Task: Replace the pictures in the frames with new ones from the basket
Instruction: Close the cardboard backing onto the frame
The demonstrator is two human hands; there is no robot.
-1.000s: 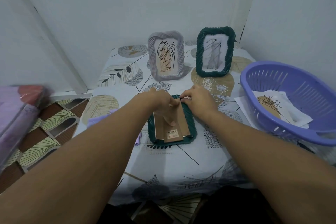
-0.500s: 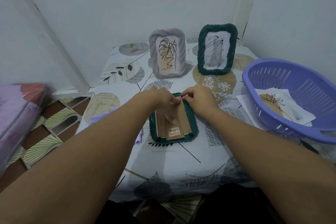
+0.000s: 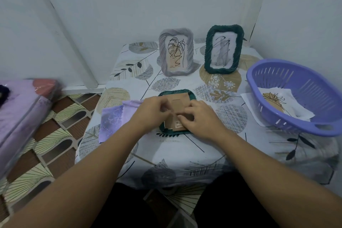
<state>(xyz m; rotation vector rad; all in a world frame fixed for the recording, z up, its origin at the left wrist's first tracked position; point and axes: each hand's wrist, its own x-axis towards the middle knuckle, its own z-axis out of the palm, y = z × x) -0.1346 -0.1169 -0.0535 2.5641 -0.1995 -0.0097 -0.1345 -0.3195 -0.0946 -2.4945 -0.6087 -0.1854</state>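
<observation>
- Table (image 3: 185,153): covered with a leaf-patterned cloth and set into a white-walled corner.
- Basket (image 3: 277,120): purple plastic, slotted, placed at the table's right edge; a picture (image 3: 275,101) with a line-drawn flower was seen lying inside, and a white sheet (image 3: 247,98) was tucked under its near-left side.
- Grey frame (image 3: 175,54): stood upright at the back, a leaf drawing displayed.
- Green frame (image 3: 224,49): stood upright just right of the grey one, a blurred dark sketch displayed.
- Purple cloth (image 3: 114,118): laid flat left of centre.
- Face-down green frame (image 3: 175,92): laid at centre, its brown backing board (image 3: 180,102) turned upward.
- Left hand (image 3: 151,112): fingers curled onto the backing's left side; a true grip could not be told.
- Right hand (image 3: 200,118): fingers curled, pressed on the backing's lower right; grip likewise unclear.
</observation>
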